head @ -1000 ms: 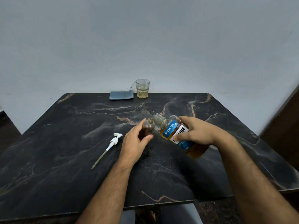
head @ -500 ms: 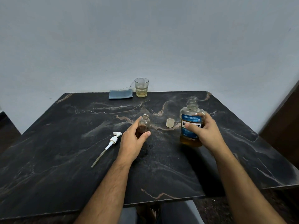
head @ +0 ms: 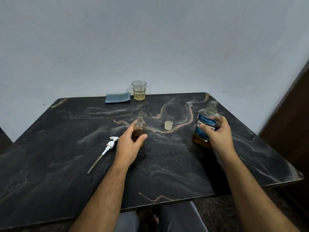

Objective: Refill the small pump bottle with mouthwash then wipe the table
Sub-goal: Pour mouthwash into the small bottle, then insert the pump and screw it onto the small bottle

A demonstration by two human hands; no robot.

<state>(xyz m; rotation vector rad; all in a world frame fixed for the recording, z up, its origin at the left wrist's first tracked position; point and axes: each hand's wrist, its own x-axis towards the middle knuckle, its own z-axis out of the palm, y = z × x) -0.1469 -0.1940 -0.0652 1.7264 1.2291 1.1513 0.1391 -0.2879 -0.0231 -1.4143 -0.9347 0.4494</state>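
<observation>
The small pump bottle (head: 139, 129) stands upright near the middle of the dark marbled worktop (head: 167, 173), its mouth uncapped and brown liquid filling roughly its lower half. The left hand (head: 129, 147) holds it from the near side, thumb curled across its front and fingers wrapped round its far-left side. To the left of the small pump bottle, just beyond the left hand, the white pump head (head: 111, 143) lies flat on the worktop, its thin dip tube (head: 95, 162) running toward the near-left. To the right of the small pump bottle, apart from it, a small pale cap (head: 168, 125) sits on the worktop. Farther right again stands the mouthwash bottle (head: 206, 124), upright, open at the neck, with a blue label and amber liquid in its lower part; whether its base rests on the worktop or sits just above it is not clear. The right hand (head: 217, 134) grips it from the near-right, fingers curled over the label. Behind the small pump bottle, at the far edge of the worktop against the pale wall (head: 150, 39), a folded blue-grey cloth (head: 117, 98) lies flat, and just to its right stands a clear drinking glass (head: 139, 90) with a little pale yellow liquid at the bottom.
</observation>
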